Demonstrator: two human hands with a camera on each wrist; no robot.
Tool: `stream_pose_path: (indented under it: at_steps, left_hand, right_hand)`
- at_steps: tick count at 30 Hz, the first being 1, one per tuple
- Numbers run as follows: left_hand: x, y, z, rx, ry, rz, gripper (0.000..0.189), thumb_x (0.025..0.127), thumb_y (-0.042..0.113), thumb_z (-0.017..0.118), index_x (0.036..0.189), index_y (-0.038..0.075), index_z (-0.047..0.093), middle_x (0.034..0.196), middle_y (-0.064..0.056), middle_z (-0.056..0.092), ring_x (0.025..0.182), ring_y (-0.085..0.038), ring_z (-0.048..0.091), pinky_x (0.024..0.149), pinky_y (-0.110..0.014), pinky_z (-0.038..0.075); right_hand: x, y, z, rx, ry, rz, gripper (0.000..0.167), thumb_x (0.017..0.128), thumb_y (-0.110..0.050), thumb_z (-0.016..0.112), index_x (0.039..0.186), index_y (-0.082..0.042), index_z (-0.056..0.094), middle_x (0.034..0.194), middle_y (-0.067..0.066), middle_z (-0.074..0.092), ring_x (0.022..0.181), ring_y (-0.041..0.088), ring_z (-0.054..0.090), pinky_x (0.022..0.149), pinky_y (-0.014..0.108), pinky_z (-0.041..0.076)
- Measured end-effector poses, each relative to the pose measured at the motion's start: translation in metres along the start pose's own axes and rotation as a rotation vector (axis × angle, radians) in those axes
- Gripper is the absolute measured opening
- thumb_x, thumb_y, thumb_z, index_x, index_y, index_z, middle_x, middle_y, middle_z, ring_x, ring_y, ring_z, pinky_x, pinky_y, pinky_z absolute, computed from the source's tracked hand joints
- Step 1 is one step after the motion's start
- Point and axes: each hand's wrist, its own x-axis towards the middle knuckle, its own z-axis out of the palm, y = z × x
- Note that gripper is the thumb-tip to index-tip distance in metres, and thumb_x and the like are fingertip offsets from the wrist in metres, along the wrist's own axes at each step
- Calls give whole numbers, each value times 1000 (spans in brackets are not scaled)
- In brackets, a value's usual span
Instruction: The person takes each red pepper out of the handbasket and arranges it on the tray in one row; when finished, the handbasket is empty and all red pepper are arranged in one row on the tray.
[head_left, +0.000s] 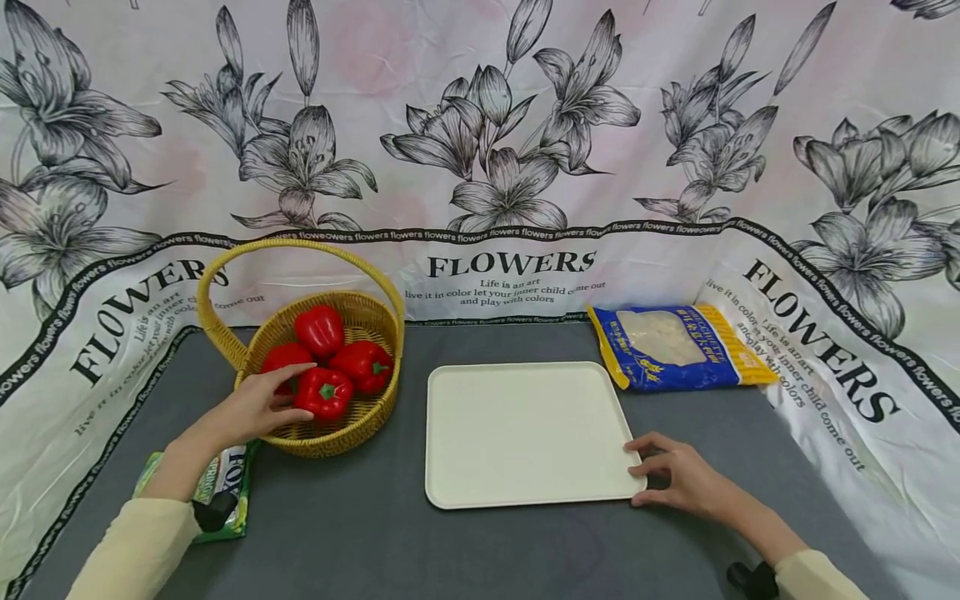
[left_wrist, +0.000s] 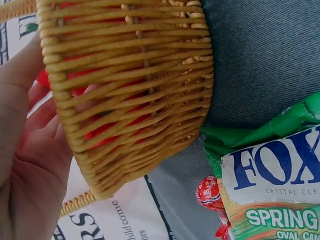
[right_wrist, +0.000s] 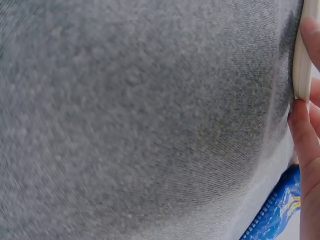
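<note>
My left hand [head_left: 258, 407] reaches over the left rim of a yellow wicker basket [head_left: 352, 429], thumb and fingers spread at the side of the front red bell pepper [head_left: 324, 395]. Several red bell peppers lie together in the basket. Through the weave, the left wrist view shows red peppers and parts of the fingers [left_wrist: 42, 117]. At the right, my right hand [head_left: 678, 477] holds the near right corner of a cream rectangular tray [head_left: 525, 437], thumb at the front and fingers over the side edge. The tray lies flat and bare.
A blue and yellow food packet [head_left: 667, 348] lies behind the tray's right end. Under my left forearm is a green FOX candy bag [head_left: 232, 483], with a red round wrapped piece [left_wrist: 209, 192] beside it. A flowered cloth [head_left: 495, 196] hangs behind the grey tabletop [head_left: 360, 533].
</note>
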Motion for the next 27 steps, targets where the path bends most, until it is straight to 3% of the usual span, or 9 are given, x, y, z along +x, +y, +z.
stream_pose_path:
  at_steps: [4,10,14,22,27]
  left_hand:
    - [-2,-2,-2,2,-3,-74,69,87,29,71,140,-4,40,130,-29,50,103,-40,63,82,-42,55]
    - [-3,-3,-2,-60,-3,-45,67,88,27,70,144,6,40,134,-26,46,104,-39,62,83,-42,55]
    - [-2,-3,0,-105,5,-37,67,86,23,73,141,5,42,132,-25,47,108,-41,60,84,-43,54]
    - [2,-5,7,-93,121,-70,64,81,26,78,133,2,48,126,-22,53,113,-42,56,91,-50,48]
    - [2,-5,7,-89,149,-108,63,81,28,78,133,4,55,125,-23,55,107,-38,60,88,-47,51]
  right_hand:
    - [1,2,0,13,-17,0,34,75,-36,80,91,-7,77,109,11,60,92,20,61,72,25,56]
    - [2,0,-2,48,-64,40,35,77,-37,79,92,-6,77,108,9,59,93,18,60,73,25,56]
    - [5,-1,-6,72,-114,75,36,78,-38,77,94,-6,76,109,8,58,93,15,60,74,25,56]
    - [6,1,-7,118,-144,87,34,79,-38,77,93,-8,76,111,8,56,92,11,60,74,25,56]
    - [6,0,-7,123,-139,92,33,78,-38,77,93,-9,76,111,8,56,92,10,58,75,25,56]
